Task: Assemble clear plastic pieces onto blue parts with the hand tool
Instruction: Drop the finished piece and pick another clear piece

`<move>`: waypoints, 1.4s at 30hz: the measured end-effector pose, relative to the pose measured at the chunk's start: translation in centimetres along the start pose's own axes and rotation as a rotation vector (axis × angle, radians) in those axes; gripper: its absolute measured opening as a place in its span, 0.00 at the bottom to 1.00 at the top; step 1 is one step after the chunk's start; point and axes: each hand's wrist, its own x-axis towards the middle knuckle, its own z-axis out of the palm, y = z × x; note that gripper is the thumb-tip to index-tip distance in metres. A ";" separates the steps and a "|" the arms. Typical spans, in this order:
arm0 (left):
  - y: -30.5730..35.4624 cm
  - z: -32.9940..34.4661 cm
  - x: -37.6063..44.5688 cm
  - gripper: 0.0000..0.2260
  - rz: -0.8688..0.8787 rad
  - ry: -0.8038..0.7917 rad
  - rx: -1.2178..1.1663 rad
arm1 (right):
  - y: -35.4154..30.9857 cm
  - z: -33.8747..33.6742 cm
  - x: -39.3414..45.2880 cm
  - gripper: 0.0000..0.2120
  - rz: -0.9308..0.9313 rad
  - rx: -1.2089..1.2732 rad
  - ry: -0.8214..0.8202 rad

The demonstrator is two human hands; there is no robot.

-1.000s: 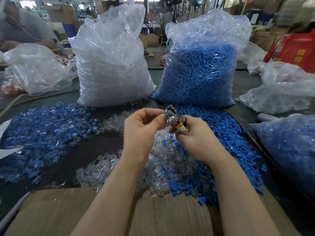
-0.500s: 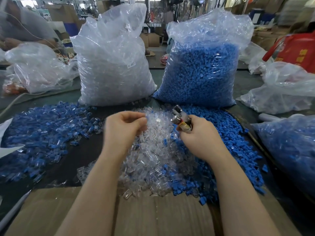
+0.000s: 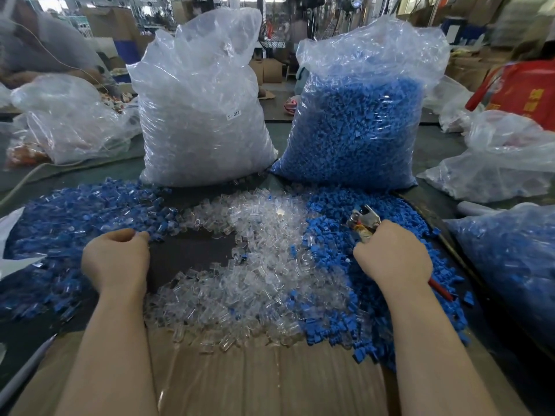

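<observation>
Loose clear plastic pieces [image 3: 264,271] lie heaped in the middle of the table. A pile of blue parts [image 3: 327,217] runs along their right side. At the left lies a spread of blue-and-clear joined pieces [image 3: 75,223]. My right hand [image 3: 393,256] grips the hand tool [image 3: 363,220] over the blue pile; its metal jaws point up and away, and a red handle end sticks out behind my wrist. My left hand [image 3: 115,259] hovers at the edge of the joined pieces, fingers curled with the thumb against them. Whether it pinches a piece is hidden.
Two tall bags stand behind the piles: one of clear pieces [image 3: 201,115], one of blue parts [image 3: 360,124]. Another bag of blue pieces [image 3: 510,265] lies at the right. More clear bags [image 3: 69,121] sit at the far left and right. Cardboard [image 3: 255,382] covers the near edge.
My hands were together at the tool's jaws; they have parted. The left hand swung left to the joined pile. The right hand lowered the tool rightward over the blue parts.
</observation>
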 end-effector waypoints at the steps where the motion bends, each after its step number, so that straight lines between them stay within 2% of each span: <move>1: 0.1 0.0 -0.3 0.14 0.042 -0.002 0.056 | 0.0 0.1 0.0 0.13 0.003 -0.005 -0.007; 3: 0.7 -0.1 -1.1 0.16 0.157 -0.014 0.238 | 0.0 0.3 0.1 0.12 0.006 -0.001 -0.021; 6: 2.0 0.0 -2.5 0.09 0.306 -0.104 0.344 | 0.0 0.6 0.0 0.11 0.003 -0.009 -0.048; 8: 2.9 0.4 -3.6 0.03 0.325 -0.301 0.275 | -0.1 0.6 0.0 0.11 -0.004 -0.023 -0.070; 11: 3.6 1.3 -4.9 0.06 0.340 -0.597 0.301 | -0.1 0.8 0.0 0.11 -0.014 -0.036 -0.083; 15: 3.4 2.8 -5.8 0.04 0.366 -0.776 0.530 | 0.0 0.8 0.1 0.11 -0.025 -0.033 -0.077; 24: 3.3 3.7 -6.5 0.08 0.443 -0.856 0.650 | 0.2 1.1 0.3 0.11 -0.025 -0.007 -0.086; 28: 3.5 3.5 -6.5 0.05 0.415 -0.830 0.629 | 0.2 1.0 0.3 0.11 -0.024 -0.016 -0.080; 32: 3.5 3.2 -6.4 0.07 0.423 -0.801 0.607 | 0.0 1.1 0.2 0.10 -0.022 -0.014 -0.074; 37: 3.4 3.2 -6.3 0.06 0.426 -0.768 0.571 | -0.2 1.1 0.1 0.09 -0.022 -0.031 -0.059; 42: 3.4 3.3 -6.3 0.07 0.429 -0.768 0.474 | -0.2 1.0 0.2 0.12 -0.061 -0.003 0.022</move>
